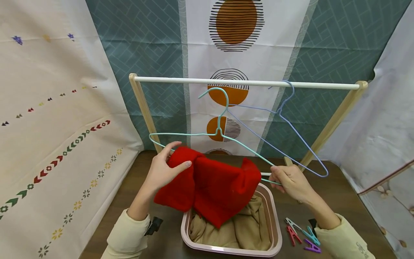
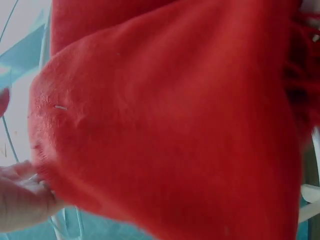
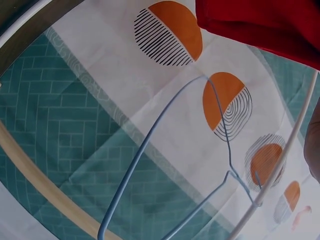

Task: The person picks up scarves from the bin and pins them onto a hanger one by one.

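My right hand (image 1: pixel 292 181) grips the right end of a mint-green clothes hanger (image 1: pixel 239 143), holding it in front of the rack with its hook below the rail. A red fleecy cloth (image 1: pixel 220 180), fringed in the left wrist view, hangs folded at the hanger's lower bar and overlaps the basket beneath. On its left side, my left hand (image 1: pixel 161 169) touches the cloth with thumb and fingers spread apart; the thumb crosses its front. In the left wrist view the cloth (image 2: pixel 165 120) fills most of the picture, with left-hand fingers (image 2: pixel 25 192) at its edge.
A rack with a white rail (image 1: pixel 181 81) and wooden legs stands behind; a blue hanger (image 1: pixel 299 135) hangs from it at the right. Below, a pink basket (image 1: pixel 275 223) contains tan cloth (image 1: pixel 239 230). Several clothespins (image 1: pixel 302 235) lie on the dark table at the right.
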Demonstrator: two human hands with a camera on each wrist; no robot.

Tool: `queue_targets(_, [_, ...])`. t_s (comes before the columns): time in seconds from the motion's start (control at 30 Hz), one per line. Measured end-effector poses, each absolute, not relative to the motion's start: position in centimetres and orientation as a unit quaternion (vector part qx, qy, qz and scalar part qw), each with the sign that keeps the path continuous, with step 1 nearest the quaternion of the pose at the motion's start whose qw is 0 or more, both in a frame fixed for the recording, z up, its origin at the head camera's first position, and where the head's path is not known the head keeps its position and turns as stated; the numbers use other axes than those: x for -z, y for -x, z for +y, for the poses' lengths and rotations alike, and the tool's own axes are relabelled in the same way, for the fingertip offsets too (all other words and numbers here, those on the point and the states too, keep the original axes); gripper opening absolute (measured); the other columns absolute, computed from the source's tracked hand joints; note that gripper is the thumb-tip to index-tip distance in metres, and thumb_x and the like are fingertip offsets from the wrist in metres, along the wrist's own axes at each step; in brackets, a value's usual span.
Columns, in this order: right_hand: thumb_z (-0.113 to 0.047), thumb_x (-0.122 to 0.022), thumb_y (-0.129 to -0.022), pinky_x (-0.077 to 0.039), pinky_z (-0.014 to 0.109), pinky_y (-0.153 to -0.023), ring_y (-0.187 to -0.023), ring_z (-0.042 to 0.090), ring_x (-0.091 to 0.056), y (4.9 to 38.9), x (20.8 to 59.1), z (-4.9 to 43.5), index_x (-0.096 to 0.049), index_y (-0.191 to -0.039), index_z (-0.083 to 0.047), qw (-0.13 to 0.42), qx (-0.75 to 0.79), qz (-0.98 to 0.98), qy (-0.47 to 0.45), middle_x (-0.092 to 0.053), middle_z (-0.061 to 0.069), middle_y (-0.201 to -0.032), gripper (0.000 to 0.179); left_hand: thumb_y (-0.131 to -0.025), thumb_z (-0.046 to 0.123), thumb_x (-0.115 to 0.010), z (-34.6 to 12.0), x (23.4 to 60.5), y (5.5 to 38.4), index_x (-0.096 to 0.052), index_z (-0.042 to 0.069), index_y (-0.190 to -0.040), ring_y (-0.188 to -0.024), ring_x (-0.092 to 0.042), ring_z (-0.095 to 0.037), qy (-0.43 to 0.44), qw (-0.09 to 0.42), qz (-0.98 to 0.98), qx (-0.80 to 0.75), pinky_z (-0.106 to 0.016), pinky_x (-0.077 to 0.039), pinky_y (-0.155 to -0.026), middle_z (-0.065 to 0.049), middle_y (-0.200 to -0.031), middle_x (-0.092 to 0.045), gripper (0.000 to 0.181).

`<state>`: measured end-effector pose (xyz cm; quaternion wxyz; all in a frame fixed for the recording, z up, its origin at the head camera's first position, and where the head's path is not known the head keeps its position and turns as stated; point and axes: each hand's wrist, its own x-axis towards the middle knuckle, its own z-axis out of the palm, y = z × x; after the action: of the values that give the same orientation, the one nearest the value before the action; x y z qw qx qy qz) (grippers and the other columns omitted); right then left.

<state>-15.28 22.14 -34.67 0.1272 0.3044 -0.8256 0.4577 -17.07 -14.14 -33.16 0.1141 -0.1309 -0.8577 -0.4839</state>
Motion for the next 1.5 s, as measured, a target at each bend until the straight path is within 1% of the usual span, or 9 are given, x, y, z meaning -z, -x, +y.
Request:
queue_targets(0.17, [0.004, -0.041, -0.093, -0.036, 0.022, -0.039, -0.036, 0.009, -0.042, 15.3, 34.8, 22.2, -0.054, -0.056, -0.011, 0.123, -0.459, -0.826, -0.303, -0.05, -0.008, -0.052, 0.042, -0.08, -0.002, -0.061, -13.3, 33.0, 17.5, -0.065, 0.004, -0.095, -0.076, -0.054, -0.017, 0.166, 0.173, -0.827, 0.508, -0.026, -0.044, -0.065, -0.009, -0.089, -0.064, 0.016])
queue_targets(0.27, [0.005, -0.04, -0.093, -0.036, 0.022, -0.039, -0.036, 0.01, -0.042, 15.2, 34.7, 22.2, -0.054, -0.056, -0.01, 0.121, -0.465, -0.821, -0.306, -0.051, -0.007, -0.053, 0.042, -0.081, -0.011, -0.055, -13.3, 32.8, 17.7, -0.065, -0.001, -0.083, -0.075, -0.054, -0.016, 0.161, 0.224, -0.775, 0.569, -0.022, -0.044, -0.062, -0.012, -0.084, -0.064, 0.014])
queue_targets(0.47, [0.004, -0.037, -0.094, -0.035, 0.022, -0.039, -0.035, 0.008, -0.041, 15.1, 34.6, 22.5, -0.048, -0.052, -0.009, 0.123, -0.477, -0.809, -0.32, -0.052, -0.007, -0.053, 0.046, -0.081, -0.011, -0.056, -14.8, 32.4, 18.4, -0.066, -0.008, -0.086, -0.077, -0.054, -0.012, 0.122, 0.276, -0.732, 0.612, -0.02, -0.044, -0.065, -0.02, -0.088, -0.062, 0.011])
queue_targets(0.63, [0.005, -0.035, -0.095, -0.034, 0.022, -0.038, -0.034, 0.009, -0.041, 15.2, 34.8, 22.8, -0.041, -0.049, -0.009, 0.119, -0.49, -0.796, -0.335, -0.053, -0.005, -0.053, 0.048, -0.08, -0.006, -0.06, -16.4, 32.1, 18.7, -0.069, -0.003, -0.087, -0.076, -0.051, -0.009, 0.103, 0.313, -0.787, 0.521, -0.019, -0.039, -0.065, -0.015, -0.086, -0.064, 0.012])
queue_targets(0.8, [0.004, -0.035, -0.095, -0.035, 0.023, -0.039, -0.035, 0.008, -0.042, 15.3, 34.7, 22.8, -0.039, -0.049, -0.009, 0.119, -0.492, -0.797, -0.33, -0.054, -0.002, -0.052, 0.048, -0.077, -0.001, -0.064, -16.7, 32.3, 18.3, -0.069, -0.002, -0.087, -0.069, -0.049, -0.023, 0.14, 0.4, -0.827, 0.368, -0.03, -0.039, -0.056, -0.017, -0.087, -0.058, 0.011])
queue_targets(0.93, [0.006, -0.035, -0.095, -0.035, 0.023, -0.038, -0.034, 0.008, -0.042, 15.3, 34.6, 22.7, -0.04, -0.05, -0.01, 0.125, -0.499, -0.789, -0.337, -0.053, -0.001, -0.052, 0.048, -0.076, 0.003, -0.063, -16.1, 32.5, 17.8, -0.067, -0.003, -0.089, -0.083, -0.053, -0.035, 0.207, 0.458, -0.826, 0.255, -0.045, -0.046, -0.069, -0.021, -0.094, -0.058, 0.015])
queue_targets(1.03, [0.008, -0.035, -0.094, -0.034, 0.022, -0.037, -0.034, 0.008, -0.041, 15.4, 34.6, 22.6, -0.04, -0.05, -0.009, 0.129, -0.504, -0.781, -0.346, -0.053, -0.004, -0.053, 0.047, -0.075, 0.006, -0.065, -15.6, 32.4, 17.6, -0.068, -0.001, -0.092, -0.095, -0.054, -0.035, 0.282, 0.442, -0.827, 0.202, -0.05, -0.043, -0.081, -0.019, -0.099, -0.061, 0.019])
queue_targets(1.23, [0.008, -0.036, -0.094, -0.035, 0.023, -0.037, -0.035, 0.009, -0.041, 15.2, 34.6, 22.4, -0.041, -0.05, -0.009, 0.117, -0.511, -0.782, -0.338, -0.053, -0.004, -0.054, 0.047, -0.071, 0.013, -0.074, -15.2, 32.6, 17.7, -0.067, 0.007, -0.098, -0.112, -0.047, -0.032, 0.372, 0.34, -0.851, 0.147, -0.056, -0.029, -0.097, -0.014, -0.116, -0.058, 0.029])
queue_targets(1.5, [0.008, -0.036, -0.093, -0.033, 0.022, -0.037, -0.035, 0.008, -0.041, 14.9, 34.5, 22.4, -0.04, -0.049, -0.009, 0.126, -0.503, -0.785, -0.339, -0.053, -0.005, -0.053, 0.047, -0.068, 0.015, -0.078, -16.1, 32.7, 18.0, -0.067, 0.01, -0.097, -0.104, -0.051, -0.031, 0.374, 0.326, -0.858, 0.134, -0.061, -0.026, -0.096, -0.013, -0.104, -0.06, 0.031])
